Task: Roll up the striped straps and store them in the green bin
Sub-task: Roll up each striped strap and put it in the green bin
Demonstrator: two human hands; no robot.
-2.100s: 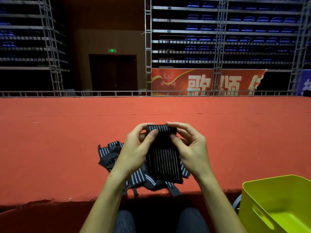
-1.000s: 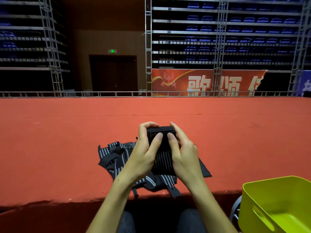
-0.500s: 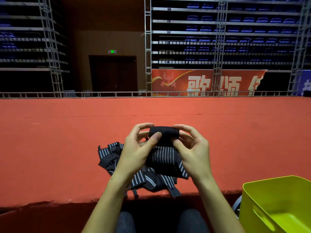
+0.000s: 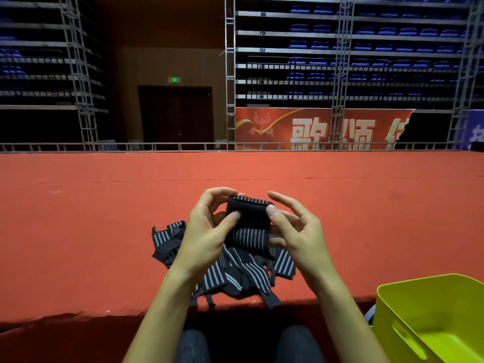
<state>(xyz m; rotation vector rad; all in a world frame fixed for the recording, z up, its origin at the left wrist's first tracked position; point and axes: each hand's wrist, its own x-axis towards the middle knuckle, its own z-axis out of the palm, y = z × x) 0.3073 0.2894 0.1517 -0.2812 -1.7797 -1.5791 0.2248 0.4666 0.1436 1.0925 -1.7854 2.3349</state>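
The strap being rolled (image 4: 248, 218) sits raised just above the pile of striped straps (image 4: 235, 273), and its loose tail has shortened: two seconds ago a long flat length hung down over the pile, while now only a short striped piece trails below the dark roll. That suggests the roll is most of the way wound, with a few turns left before it can be stored. The left hand (image 4: 209, 231) grips the roll's left end, thumb pressed on its front and fingers curled over the top. The right hand (image 4: 296, 231) has loosened since half a second ago: its thumb still presses the right end, but the fingers are lifted and spread, probably re-gripping for another turn. The pile lies on the red carpet (image 4: 78, 231) near its front edge. The green bin (image 4: 392, 292) stands right of the pile and nearer the person; no strap shows in its visible part.
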